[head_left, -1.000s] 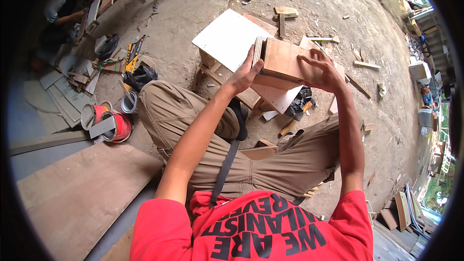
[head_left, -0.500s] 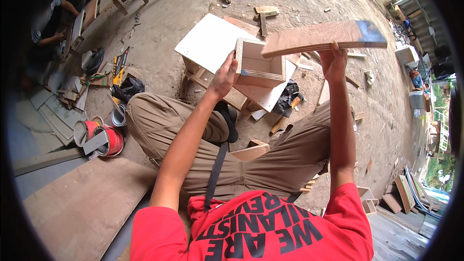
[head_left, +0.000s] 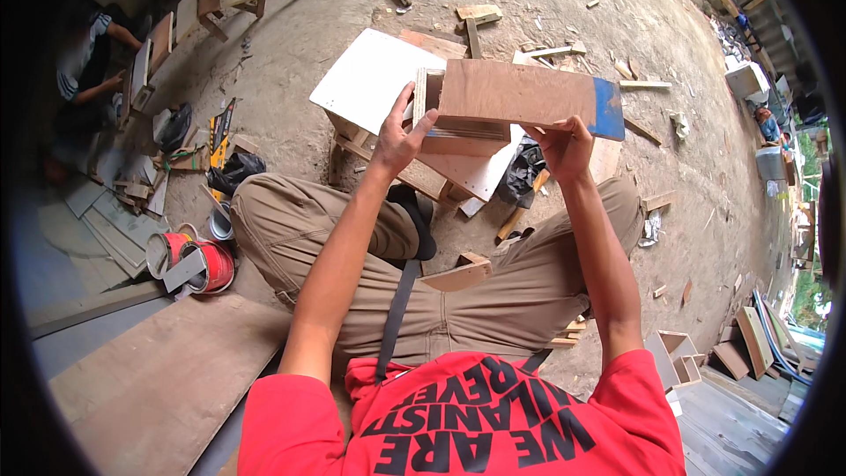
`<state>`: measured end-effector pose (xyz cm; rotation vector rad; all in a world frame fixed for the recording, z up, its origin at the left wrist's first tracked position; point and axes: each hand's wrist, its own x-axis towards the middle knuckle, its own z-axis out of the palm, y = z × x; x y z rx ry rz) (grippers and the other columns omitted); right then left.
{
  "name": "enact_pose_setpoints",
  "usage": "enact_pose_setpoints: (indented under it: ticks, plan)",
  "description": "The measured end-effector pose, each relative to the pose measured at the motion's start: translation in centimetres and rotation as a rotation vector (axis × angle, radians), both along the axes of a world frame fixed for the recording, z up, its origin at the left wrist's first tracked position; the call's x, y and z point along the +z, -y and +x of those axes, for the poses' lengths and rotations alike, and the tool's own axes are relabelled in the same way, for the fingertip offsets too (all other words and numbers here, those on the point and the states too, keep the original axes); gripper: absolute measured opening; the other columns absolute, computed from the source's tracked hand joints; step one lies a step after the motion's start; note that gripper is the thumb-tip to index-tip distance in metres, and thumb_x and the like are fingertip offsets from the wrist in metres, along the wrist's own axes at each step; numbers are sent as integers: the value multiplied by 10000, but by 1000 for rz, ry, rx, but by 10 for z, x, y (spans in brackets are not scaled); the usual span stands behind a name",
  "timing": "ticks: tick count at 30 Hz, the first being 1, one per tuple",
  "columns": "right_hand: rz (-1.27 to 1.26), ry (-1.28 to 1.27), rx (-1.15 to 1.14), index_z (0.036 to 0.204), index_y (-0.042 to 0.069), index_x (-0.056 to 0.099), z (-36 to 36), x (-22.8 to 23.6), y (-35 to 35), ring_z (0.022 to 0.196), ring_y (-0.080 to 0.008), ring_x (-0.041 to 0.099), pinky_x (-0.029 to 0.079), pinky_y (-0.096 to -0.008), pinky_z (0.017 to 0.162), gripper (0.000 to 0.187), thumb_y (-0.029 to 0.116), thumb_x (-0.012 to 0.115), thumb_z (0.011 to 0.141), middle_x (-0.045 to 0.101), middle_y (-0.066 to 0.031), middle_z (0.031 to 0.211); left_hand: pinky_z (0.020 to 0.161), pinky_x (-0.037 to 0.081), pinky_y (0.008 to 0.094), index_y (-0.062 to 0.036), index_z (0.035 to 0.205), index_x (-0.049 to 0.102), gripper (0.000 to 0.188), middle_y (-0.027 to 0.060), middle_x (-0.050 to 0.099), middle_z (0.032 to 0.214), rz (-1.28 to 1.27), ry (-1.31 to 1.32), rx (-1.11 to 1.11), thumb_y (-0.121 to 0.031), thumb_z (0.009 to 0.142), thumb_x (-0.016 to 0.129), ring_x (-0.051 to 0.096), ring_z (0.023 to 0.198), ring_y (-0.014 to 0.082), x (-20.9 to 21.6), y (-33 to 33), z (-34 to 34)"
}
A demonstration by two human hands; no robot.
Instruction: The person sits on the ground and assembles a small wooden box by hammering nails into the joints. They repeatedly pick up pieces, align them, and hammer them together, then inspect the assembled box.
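Observation:
A small open wooden box (head_left: 467,143) rests on a low stand with a white top (head_left: 366,70) in front of my legs. My left hand (head_left: 398,139) grips the box at its left side, thumb toward the near corner. My right hand (head_left: 566,148) holds a long plywood board (head_left: 520,92) from its near edge, fingers partly hidden beneath. Brown-faced and blue at its right end, the board lies across the box's opening and covers most of it. Its right part sticks out beyond the box. Whether it touches the rim all along cannot be seen.
A black plastic bag (head_left: 522,174) and a wooden-handled tool (head_left: 520,211) lie right of the stand. Red paint cans (head_left: 211,266) and a yellow handsaw (head_left: 220,137) are at left. Wood scraps litter the floor. Another person (head_left: 92,62) sits at far left.
My right hand has brought the board left and down, from raised beside the box to across its opening. My left hand has shifted slightly left with the box.

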<state>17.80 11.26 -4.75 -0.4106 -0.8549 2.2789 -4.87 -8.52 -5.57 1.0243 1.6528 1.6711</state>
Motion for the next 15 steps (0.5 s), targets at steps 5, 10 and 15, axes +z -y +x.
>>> enact_pose_setpoints:
  ticks: [5,10,15]
  plan:
    - [-70,223,-69,682,74,579,-14,22,21,1105,-372,620,438,-616,1035,205,125,449,831,661,-172,1055,1155,296,386,68,1507,217,1106,246,362,1500,-31,-100,-25,-445,750,839,376,1388,295,-9,4,-7]
    - [-110,48,63,688,96,535,0,-28,-1,1025,-395,647,435,-644,1016,199,174,488,865,626,-95,826,1156,300,384,54,1522,180,1200,246,312,1533,-76,-248,-30,-489,697,861,355,1405,294,-14,-3,-6]
    - [-138,-43,60,833,58,592,-8,-14,6,971,-359,679,468,-615,1004,155,161,497,900,672,-132,874,1137,317,373,44,1521,201,994,244,320,1529,-62,-279,47,-565,881,657,368,1389,313,-23,-6,-9]
